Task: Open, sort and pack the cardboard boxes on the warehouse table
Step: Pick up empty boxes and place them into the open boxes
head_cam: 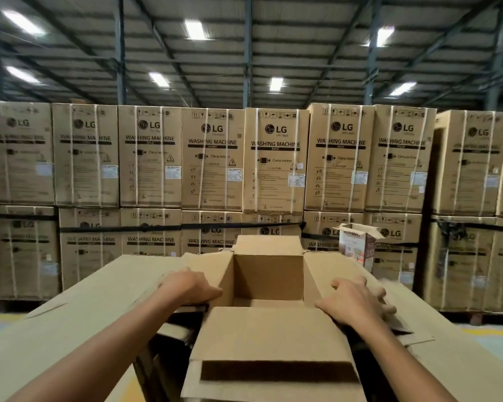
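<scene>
An open brown cardboard box [269, 274] stands in front of me with all its flaps folded outward and nothing visible inside. My left hand [188, 285] grips the left flap, thumb on the inner side by the opening and fingers over the flap's outer face. My right hand [357, 303] lies on the right flap with spread fingers curled over its outer edge. The near flap [270, 343] hangs toward me, with a dark strip of tape residue across it.
Flat cardboard sheets [70, 314] cover the table on both sides of the box. A small printed carton [357, 245] with open flaps stands at the back right. Stacked washing-machine boxes [212, 158] form a wall behind the table. A dark gap [169, 343] shows under the sheets at the left.
</scene>
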A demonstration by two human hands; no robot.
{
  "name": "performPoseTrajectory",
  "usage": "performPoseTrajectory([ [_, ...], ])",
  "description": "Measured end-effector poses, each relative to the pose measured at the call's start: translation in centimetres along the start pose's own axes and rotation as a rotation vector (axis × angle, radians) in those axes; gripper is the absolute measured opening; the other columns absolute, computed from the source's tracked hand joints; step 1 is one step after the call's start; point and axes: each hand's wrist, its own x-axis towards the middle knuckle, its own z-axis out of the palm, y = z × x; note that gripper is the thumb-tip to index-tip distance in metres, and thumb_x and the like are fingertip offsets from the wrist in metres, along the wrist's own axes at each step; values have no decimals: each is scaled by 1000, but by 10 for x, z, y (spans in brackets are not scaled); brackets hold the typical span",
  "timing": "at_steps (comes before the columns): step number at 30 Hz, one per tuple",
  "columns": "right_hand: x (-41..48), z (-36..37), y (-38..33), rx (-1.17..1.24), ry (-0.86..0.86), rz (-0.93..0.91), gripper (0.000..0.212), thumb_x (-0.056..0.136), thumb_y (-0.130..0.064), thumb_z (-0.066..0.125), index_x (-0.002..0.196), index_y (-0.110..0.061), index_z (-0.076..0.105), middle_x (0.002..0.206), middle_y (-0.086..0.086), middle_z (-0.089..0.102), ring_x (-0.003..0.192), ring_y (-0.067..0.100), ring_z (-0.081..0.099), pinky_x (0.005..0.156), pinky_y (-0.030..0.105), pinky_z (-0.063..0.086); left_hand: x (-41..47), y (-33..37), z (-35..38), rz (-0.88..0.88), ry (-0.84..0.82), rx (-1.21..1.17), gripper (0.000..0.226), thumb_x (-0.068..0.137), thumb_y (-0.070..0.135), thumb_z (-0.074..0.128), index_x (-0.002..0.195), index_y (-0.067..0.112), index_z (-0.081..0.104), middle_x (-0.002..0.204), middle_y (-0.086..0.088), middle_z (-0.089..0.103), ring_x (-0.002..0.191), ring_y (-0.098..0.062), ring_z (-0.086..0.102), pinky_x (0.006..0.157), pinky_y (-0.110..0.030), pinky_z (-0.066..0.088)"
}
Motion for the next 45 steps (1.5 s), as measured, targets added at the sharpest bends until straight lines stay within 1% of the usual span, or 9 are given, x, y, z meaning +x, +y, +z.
performPoseTrajectory([
  [6, 2, 6, 6, -20, 111, 18, 63, 76, -68, 63, 131, -39, 57, 142, 8, 39, 129, 39, 33, 104, 52, 32, 0, 9, 5, -12, 183, 106, 95, 65, 96, 39, 127, 28, 62, 143, -14, 44, 127, -40, 42, 98, -56, 41],
  [11, 11, 1, -8, 174, 421, -170, 48, 87, -27, 69, 134, -21, 59, 147, 9, 43, 127, 29, 46, 95, 38, 47, -5, 19, -13, 132, 437, 124, 61, 81, 64, 64, 128, 25, 57, 136, -11, 48, 128, -34, 37, 96, -44, 44],
  [16, 15, 0, -25, -13, 310, -267, 24, 87, 7, 57, 91, -16, 59, 96, 8, 63, 84, 25, 59, 67, 32, 49, -11, 44, -5, 332, 508, 166, 30, 93, 29, 57, 123, 22, 60, 124, -8, 62, 118, -32, 50, 90, -40, 45],
  [21, 23, 15, -16, -62, 121, -384, 33, 91, -13, 59, 114, -31, 74, 113, -6, 72, 106, 21, 65, 84, 32, 52, 5, 54, 16, 457, 244, -50, 30, 91, 27, 60, 120, 22, 65, 118, -3, 69, 109, -24, 61, 90, -37, 50],
  [25, 28, 29, -8, -19, 44, -433, 38, 97, -41, 54, 63, -28, 66, 74, -10, 69, 77, 15, 63, 67, 31, 49, 10, 62, 25, 505, 67, -31, 37, 97, 44, 57, 127, 23, 62, 126, 1, 66, 121, -21, 58, 112, -45, 34],
  [27, 32, 33, -3, 58, 53, -426, 46, 99, -45, 50, 61, -19, 57, 66, -6, 62, 72, 18, 60, 59, 30, 41, 9, 64, 23, 504, 57, -80, 40, 99, 45, 53, 132, 22, 58, 132, 0, 62, 126, -20, 54, 116, -48, 28],
  [31, 33, 34, 0, 107, 57, -479, 33, 99, -48, 48, 106, -29, 74, 108, -6, 73, 105, 21, 64, 78, 32, 46, 7, 64, 24, 495, 82, -51, 50, 98, 49, 54, 141, 23, 50, 142, -4, 54, 135, -23, 44, 118, -46, 25],
  [34, 30, 32, 0, 97, 55, -474, 49, 98, -52, 50, 141, -29, 56, 143, -4, 57, 129, 23, 52, 97, 37, 44, 6, 61, 27, 505, 147, -77, 60, 96, 52, 54, 146, 22, 43, 150, -5, 46, 140, -24, 38, 117, -46, 29],
  [45, -10, 12, 29, 277, 270, -569, 79, 94, -54, 55, 159, -29, 18, 166, -4, 19, 150, 20, 20, 118, 46, 27, -39, 80, 6, 738, 445, -329, 65, 99, 48, 49, 156, 27, 27, 167, -4, 10, 153, -24, 14, 119, -43, 26],
])
